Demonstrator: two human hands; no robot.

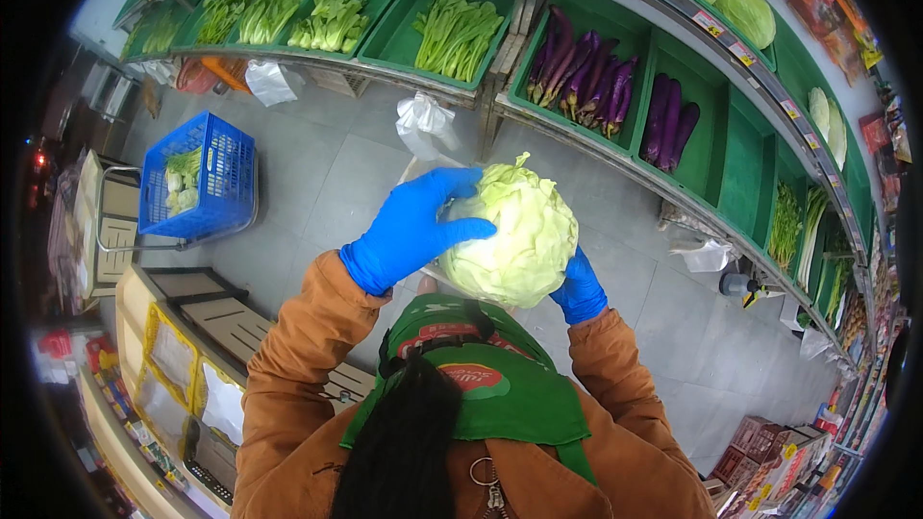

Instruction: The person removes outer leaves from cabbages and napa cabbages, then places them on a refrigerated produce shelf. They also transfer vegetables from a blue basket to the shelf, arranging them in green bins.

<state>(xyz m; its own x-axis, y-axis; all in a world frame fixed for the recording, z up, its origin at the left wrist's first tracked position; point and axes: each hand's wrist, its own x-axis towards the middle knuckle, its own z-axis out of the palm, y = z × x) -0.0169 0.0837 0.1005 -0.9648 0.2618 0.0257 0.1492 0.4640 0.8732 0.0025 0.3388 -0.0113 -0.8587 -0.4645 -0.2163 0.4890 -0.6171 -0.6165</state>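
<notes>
A large pale-green cabbage (515, 234) is held up in front of my body, above the grey tiled floor. My left hand (418, 220), in a blue glove, grips its left side, with the thumb lying across the leaves. From the lower right my right hand (580, 288), gloved the same way, supports the cabbage; most of its fingers are hidden behind it. A small leaf tip sticks up from the top. Partly hidden beneath the cabbage and my left hand is a pale container edge (411, 171).
Green trays on a metal rack hold leafy greens (458, 32), long eggplants (584, 76) and, higher up, two cabbages (746, 14). A blue plastic basket (231, 176) with vegetables stands at left. White plastic bags (425, 122) hang below the rack. Cardboard boxes (764, 458) sit at lower right.
</notes>
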